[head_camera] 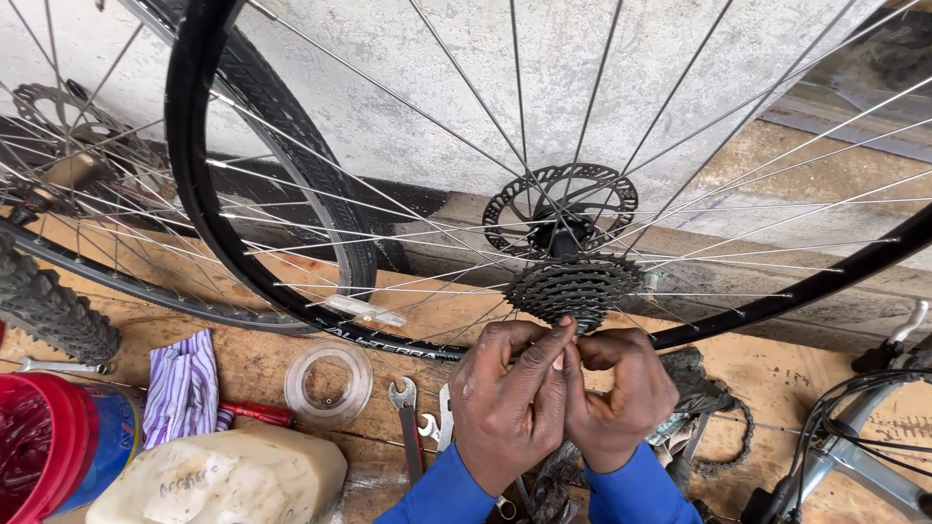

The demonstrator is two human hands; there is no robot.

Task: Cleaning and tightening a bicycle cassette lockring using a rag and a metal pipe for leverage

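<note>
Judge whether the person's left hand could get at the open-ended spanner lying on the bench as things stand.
Probably yes: the spanner lies uncovered on the wooden bench just beside the left hand, nothing between them, though that hand is now at the cassette.

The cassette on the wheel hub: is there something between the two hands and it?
Nothing visible stands between them. Both hands, left and right, are pressed together just below the cassette, fingertips at its lowest sprockets. The spokes run behind the cassette. What the fingers pinch cannot be seen.
</note>
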